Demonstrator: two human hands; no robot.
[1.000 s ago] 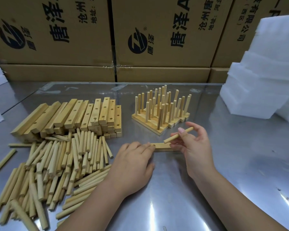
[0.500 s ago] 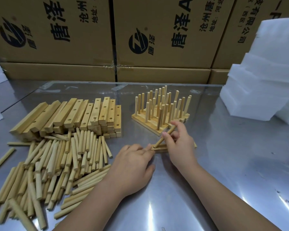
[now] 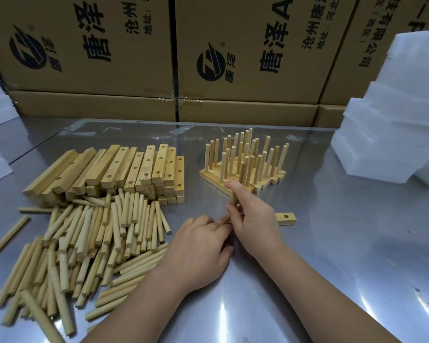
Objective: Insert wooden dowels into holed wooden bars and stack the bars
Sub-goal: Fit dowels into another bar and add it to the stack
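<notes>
Dowel held upright over a bar lying crosswise

Head view: the bar (image 3: 286, 218) lay flat on the metal table (image 3: 344, 256), its long axis left to right, its holed right end showing past the right hand (image 3: 254, 220). That hand pinched a dowel (image 3: 234, 201) almost upright over the bar's left part; the dowel's lower end was hidden. The left hand (image 3: 198, 246) lay flat, fingers straight, tips at the bar's left end. Bare table spread to the right and front. Loose dowels (image 3: 97, 238) crowded the left, unfilled bars (image 3: 124, 169) behind them, finished bars (image 3: 243, 167) just behind the hands, foam blocks (image 3: 394, 120) far right.
</notes>
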